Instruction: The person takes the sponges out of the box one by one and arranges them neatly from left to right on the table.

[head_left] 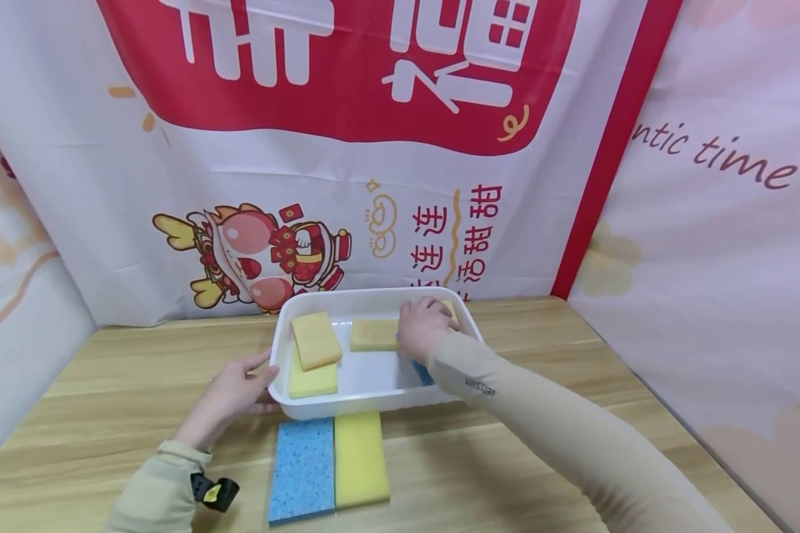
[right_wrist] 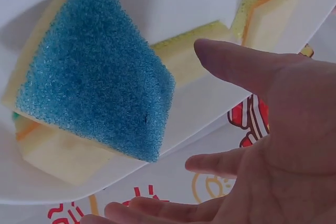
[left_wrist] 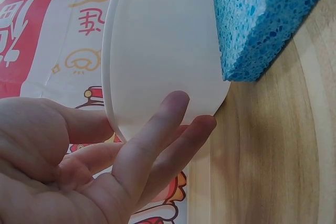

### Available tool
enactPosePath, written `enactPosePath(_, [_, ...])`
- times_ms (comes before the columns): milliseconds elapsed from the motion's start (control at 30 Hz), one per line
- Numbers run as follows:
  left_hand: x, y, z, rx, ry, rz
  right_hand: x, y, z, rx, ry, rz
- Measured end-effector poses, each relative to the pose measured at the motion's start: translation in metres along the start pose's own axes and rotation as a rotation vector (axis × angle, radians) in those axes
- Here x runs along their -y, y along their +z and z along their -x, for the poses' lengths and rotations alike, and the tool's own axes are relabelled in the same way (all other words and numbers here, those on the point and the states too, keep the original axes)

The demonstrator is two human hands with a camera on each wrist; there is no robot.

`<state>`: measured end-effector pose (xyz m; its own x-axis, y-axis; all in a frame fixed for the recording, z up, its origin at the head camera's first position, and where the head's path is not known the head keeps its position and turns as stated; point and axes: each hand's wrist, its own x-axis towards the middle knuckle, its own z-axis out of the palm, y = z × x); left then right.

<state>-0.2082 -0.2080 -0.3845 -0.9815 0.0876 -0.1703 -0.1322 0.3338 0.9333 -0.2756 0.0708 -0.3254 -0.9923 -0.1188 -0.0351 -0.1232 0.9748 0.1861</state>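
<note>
A white plastic tub [head_left: 367, 403] stands on the table with several sponges inside. My left hand [head_left: 240, 386] holds its left end, thumb at the rim and fingertips [left_wrist: 176, 100] against the outer wall. Over the tub's right end is my right hand [head_left: 427, 326], fingers spread and nothing between them. Beside it, a blue-faced scouring sponge [right_wrist: 100, 72] lies tilted on cream sponges [right_wrist: 68, 153] at that end. A cream sponge [head_left: 375, 334] lies along the back wall. At the left, another cream sponge [head_left: 316, 340] leans over a yellow sponge [head_left: 313, 381].
In front of the tub, a blue sponge [head_left: 302, 470] and a yellow sponge [head_left: 361, 459] lie side by side on the wooden table [head_left: 493, 474]. A printed cloth [head_left: 373, 170] hangs behind the tub, and another cloth [head_left: 707, 259] hangs along the right side.
</note>
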Motion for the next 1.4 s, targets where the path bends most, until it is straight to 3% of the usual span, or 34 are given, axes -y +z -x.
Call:
enactPosePath(200, [0.002,0.001,0.001,0.000,-0.003,0.025,0.008,0.004,-0.004,-0.009,0.015,0.050])
enactPosePath(467, [0.000,0.001,0.001,-0.021,-0.030,-0.039,0.016,0.009,-0.009,0.010,0.053,0.077])
enactPosePath(633, [0.000,0.001,0.002,-0.028,-0.041,-0.049,0.022,0.017,-0.014,0.019,0.078,0.151])
enactPosePath(800, [0.001,0.001,0.001,-0.038,-0.056,-0.074,0.029,0.026,-0.018,0.084,0.057,0.252])
enactPosePath(1000, [0.001,0.001,0.000,-0.025,-0.032,-0.024,0.035,0.038,-0.026,0.062,0.097,0.273])
enactPosePath(1067, [0.001,0.001,0.000,-0.022,-0.022,-0.015,0.033,0.042,-0.029,0.043,0.071,0.267])
enactPosePath(1167, [0.002,0.001,0.000,-0.014,-0.007,-0.005,0.025,0.042,-0.031,0.052,-0.046,0.249])
enactPosePath(1300, [0.002,0.001,0.000,-0.011,-0.001,-0.006,0.008,0.032,-0.030,0.095,-0.204,0.115])
enactPosePath(1400, [0.002,0.000,0.001,-0.021,-0.011,-0.014,0.000,0.025,-0.032,0.129,-0.251,0.001])
